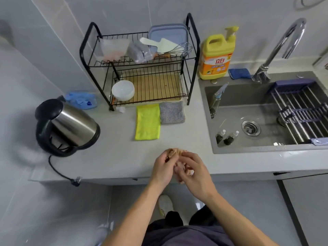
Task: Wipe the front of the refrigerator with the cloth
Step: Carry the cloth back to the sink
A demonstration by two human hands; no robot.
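A small brownish-pink cloth [174, 152] is bunched up between both my hands, above the front edge of the grey counter [115, 157]. My left hand [164, 167] grips its left side and my right hand [192, 170] closes over its right and lower part, so most of the cloth is hidden. No refrigerator is in view.
A yellow cloth [147, 121] and a grey speckled cloth [172, 112] lie flat in front of a black dish rack [142, 68]. A steel kettle [69, 125] stands at the left. At the right are a sink [262, 148], a faucet [276, 50] and a yellow detergent bottle [218, 55].
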